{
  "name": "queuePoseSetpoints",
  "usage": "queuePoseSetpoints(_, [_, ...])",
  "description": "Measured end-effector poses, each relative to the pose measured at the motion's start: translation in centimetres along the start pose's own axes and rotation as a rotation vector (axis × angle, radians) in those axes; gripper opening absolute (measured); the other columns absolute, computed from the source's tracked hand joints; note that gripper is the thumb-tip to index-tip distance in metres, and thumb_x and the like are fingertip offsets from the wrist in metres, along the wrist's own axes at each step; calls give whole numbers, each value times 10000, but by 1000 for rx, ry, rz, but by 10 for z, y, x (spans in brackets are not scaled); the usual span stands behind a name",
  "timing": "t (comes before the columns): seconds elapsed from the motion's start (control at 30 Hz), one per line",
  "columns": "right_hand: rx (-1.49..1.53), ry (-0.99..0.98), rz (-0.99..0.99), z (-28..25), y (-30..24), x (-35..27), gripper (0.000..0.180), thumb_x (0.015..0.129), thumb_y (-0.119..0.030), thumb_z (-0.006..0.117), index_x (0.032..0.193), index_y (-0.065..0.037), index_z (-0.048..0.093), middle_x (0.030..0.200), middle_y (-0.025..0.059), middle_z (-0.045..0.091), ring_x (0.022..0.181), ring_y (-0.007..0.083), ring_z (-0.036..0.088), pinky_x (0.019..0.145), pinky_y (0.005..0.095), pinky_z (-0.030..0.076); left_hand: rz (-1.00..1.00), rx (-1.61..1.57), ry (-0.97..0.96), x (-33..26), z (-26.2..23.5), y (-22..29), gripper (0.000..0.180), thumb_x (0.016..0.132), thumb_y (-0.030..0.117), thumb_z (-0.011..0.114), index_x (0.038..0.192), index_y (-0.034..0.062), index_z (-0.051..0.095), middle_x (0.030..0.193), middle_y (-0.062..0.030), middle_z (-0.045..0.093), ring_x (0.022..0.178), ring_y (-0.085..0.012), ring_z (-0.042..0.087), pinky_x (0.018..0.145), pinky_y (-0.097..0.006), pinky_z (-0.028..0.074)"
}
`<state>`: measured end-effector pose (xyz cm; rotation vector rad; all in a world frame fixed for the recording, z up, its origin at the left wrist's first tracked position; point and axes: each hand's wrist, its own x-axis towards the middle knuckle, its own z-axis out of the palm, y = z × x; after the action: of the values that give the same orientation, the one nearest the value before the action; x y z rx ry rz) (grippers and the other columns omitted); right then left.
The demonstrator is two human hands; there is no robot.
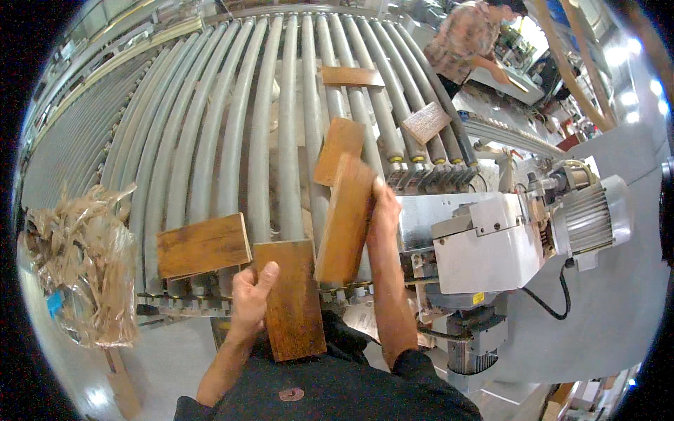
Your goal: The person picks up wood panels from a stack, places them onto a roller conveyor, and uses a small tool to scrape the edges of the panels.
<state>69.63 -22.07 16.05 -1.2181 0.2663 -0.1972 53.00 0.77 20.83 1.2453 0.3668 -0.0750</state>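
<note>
Under the left hand's (pixel 251 298) thumb, a dark brown plank (pixel 293 309) is extending back toward the wearer's black shirt (pixel 337 393). That thumb is pressing on the board's upper face near its left edge, and the other fingers are curling at that edge, closed to about the board's thickness, their tips hidden beneath.

To the right of this grip, the right hand (pixel 384 210) is holding a tilted plank (pixel 344 224) by its right edge; its fingers are closing on that edge, though blur is hiding how the tips sit.

Just beyond the left fingers, a grained plank (pixel 203 245) is lying across the grey rollers (pixel 288 161). Left of the right fingers and slightly farther out, an orange-brown plank (pixel 342 147) is resting partly behind the tilted one. Farther beyond those fingers, a narrow-looking plank (pixel 352 76) is lying crosswise, and a pale-faced plank (pixel 427 123) is sitting to its right.

Well to the right of the right fingers, a finned motor (pixel 593 217) is jutting from a white machine housing (pixel 484 245). Well left of the left fingers, clear plastic wrapping (pixel 91 259) is bunching up. Far beyond the right fingers, a co-worker (pixel 453 45) in a checked shirt is standing.
</note>
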Motion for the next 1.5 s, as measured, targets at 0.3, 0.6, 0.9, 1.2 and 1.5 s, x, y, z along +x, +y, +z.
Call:
queuePoseSetpoints(0.3, [-1084,224,-915,35,-4,118,361,953,-304,588,1105,15,659,1107,269,640,1016,408,599,965,516,441,105,-114,137,11,-3,33,380,984,336,664,1067,-34,641,983,-55,672,846,-111,610,734,-281,509])
queuePoseSetpoints(0.6, [-223,-741,139,85,-20,-76,369,962,-237,695,1214,32,665,1007,39,720,908,114,649,827,260,525,55,-133,59,18,-10,34,381,1009,312,624,1162,-37,631,1042,-64,681,903,-122,632,810,-283,522])
queuePoseSetpoints(0.9, [-97,-716,278,59,-20,-77,392,1000,-234,612,1271,49,637,1116,100,708,996,150,658,902,308,519,70,-113,47,18,-2,17,384,1021,296,600,1207,-39,615,1095,-87,684,945,-137,642,825,-299,532])
queuePoseSetpoints(1.2, [-445,-369,-76,86,-22,15,316,1021,-274,575,1086,-4,728,997,43,712,933,160,630,861,333,518,247,11,191,-15,-31,27,371,1014,175,580,1327,-24,567,1138,-115,673,1027,-155,620,780,-282,536])
queuePoseSetpoints(1.5, [-1150,-350,-956,67,-15,61,495,991,-359,607,1346,-15,587,1069,108,701,931,226,645,819,391,521,502,398,843,-48,-153,0,479,938,146,700,1353,-39,548,1322,-144,607,1196,-196,580,925,-299,494])
